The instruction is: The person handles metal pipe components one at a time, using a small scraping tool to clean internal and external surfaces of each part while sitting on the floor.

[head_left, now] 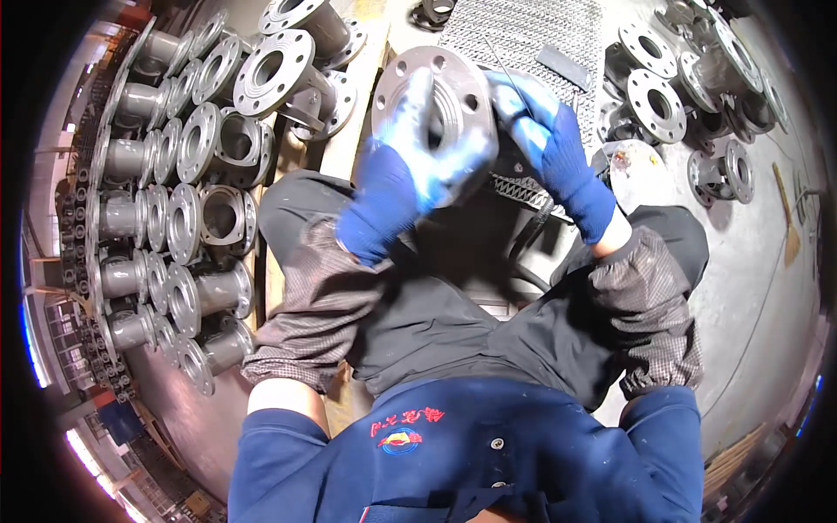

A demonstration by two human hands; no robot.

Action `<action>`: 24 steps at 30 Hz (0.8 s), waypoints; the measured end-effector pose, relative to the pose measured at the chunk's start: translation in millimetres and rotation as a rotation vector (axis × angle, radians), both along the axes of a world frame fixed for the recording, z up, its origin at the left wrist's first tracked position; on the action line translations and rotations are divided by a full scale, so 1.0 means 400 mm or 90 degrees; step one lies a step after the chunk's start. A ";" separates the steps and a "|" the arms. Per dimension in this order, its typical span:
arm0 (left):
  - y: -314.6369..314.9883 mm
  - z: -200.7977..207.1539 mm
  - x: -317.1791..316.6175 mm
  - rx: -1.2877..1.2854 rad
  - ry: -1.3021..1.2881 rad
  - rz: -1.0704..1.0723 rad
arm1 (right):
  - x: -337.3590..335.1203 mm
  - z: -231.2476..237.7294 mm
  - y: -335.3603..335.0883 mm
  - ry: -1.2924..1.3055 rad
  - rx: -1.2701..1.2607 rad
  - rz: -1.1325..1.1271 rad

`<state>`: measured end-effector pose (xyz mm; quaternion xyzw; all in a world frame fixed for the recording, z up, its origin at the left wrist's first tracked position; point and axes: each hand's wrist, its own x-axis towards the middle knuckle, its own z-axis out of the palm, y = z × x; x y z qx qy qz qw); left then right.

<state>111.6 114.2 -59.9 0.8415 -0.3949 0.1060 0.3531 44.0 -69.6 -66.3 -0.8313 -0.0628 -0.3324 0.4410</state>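
Note:
A grey flanged metal pipe fitting (452, 77) is tilted up in front of me, its round face with bolt holes and a central bore toward me. My left hand (414, 161), in a blue and white work glove, is closed on the lower left of this flange, its fingers lying across the face and bore and slightly blurred. At the flange's right edge, my right hand (545, 131), gloved alike, is curled with a thin dark rod (504, 63) running along its fingers. How its fingertips meet the fitting is hidden.
Similar flanged fittings (183, 222) stand stacked in rows at left, beside a wooden board (356, 105). A ribbed metal plate (523, 26) bearing a dark flat bar (563, 66) lies ahead. More fittings (656, 105) and a broom (790, 227) are at right.

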 end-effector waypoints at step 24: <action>0.138 -0.059 0.045 -0.113 0.470 0.052 | -0.055 -0.352 -0.049 0.317 0.751 -0.106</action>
